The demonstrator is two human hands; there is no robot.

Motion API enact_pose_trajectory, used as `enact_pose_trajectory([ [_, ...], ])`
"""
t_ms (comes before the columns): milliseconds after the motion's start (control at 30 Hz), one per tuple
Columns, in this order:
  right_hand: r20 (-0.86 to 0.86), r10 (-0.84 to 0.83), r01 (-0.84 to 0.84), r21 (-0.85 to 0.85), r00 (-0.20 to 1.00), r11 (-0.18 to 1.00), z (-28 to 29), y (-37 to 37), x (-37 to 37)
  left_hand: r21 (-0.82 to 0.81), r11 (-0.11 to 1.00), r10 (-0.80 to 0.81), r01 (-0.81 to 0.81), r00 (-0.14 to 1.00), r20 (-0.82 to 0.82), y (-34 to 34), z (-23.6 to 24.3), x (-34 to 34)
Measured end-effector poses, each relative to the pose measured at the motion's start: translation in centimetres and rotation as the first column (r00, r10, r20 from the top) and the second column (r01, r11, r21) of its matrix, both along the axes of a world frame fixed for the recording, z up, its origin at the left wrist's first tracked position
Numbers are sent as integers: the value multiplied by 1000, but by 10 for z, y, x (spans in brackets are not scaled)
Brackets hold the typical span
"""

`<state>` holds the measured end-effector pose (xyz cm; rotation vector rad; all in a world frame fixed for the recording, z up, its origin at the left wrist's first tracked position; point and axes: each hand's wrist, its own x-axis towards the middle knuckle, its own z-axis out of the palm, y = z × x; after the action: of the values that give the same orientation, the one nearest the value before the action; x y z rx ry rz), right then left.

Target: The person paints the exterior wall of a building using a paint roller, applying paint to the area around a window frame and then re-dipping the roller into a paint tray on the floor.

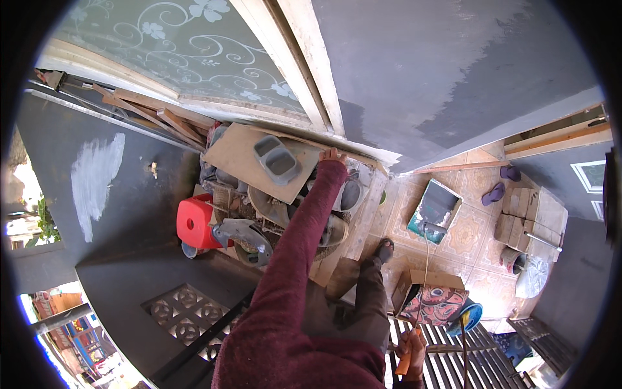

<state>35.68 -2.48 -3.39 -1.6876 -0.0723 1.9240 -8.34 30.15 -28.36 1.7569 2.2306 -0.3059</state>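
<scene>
My left hand [331, 157] reaches up to the ledge below the window, fingers curled beside the upper edge of a tan board [234, 157]; I cannot make out what they grip. A grey two-compartment plastic tray [276, 160] lies on that board, over heaped buckets and tools [259, 207]. My right hand [413, 349], low at the right, is closed on an orange handle [405, 356]. A long thin pole [425, 269] runs up from there toward a paint roller [434, 227] in a paint-stained tray [435, 201] on the tiled floor.
A red plastic item [194, 223] sits left of the heap. Purple slippers [494, 194], stacked cartons [528, 220] and a white bag [536, 275] are at the right. An open cardboard box [427, 298] stands by slatted railings [479, 353]. Patchily painted grey walls [421, 65] surround the window [162, 52].
</scene>
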Motion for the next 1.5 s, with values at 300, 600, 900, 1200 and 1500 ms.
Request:
enact_pose_trajectory([
  [300, 0, 28, -28, -7, 1000, 1000, 5, 6, -13, -86, 993, 88, -84, 995, 50, 8, 16, -8],
  [600, -28, -97, 97, -31, 995, 995, 12, 6, -27, -60, 995, 79, -73, 991, 112, 11, 13, -11],
  [900, -66, -82, 81, -8, 994, 997, 16, 9, -30, -28, 999, 23, -20, 992, 124, 10, 0, -21],
  [1200, 42, -18, 23, -127, 999, 992, 18, 23, -34, 55, 998, 10, -14, 998, 70, -7, -18, -36],
  [1500, -28, -48, 47, -31, 998, 998, 11, 12, -28, 104, 995, 0, -5, 999, 54, -13, -3, -32],
])
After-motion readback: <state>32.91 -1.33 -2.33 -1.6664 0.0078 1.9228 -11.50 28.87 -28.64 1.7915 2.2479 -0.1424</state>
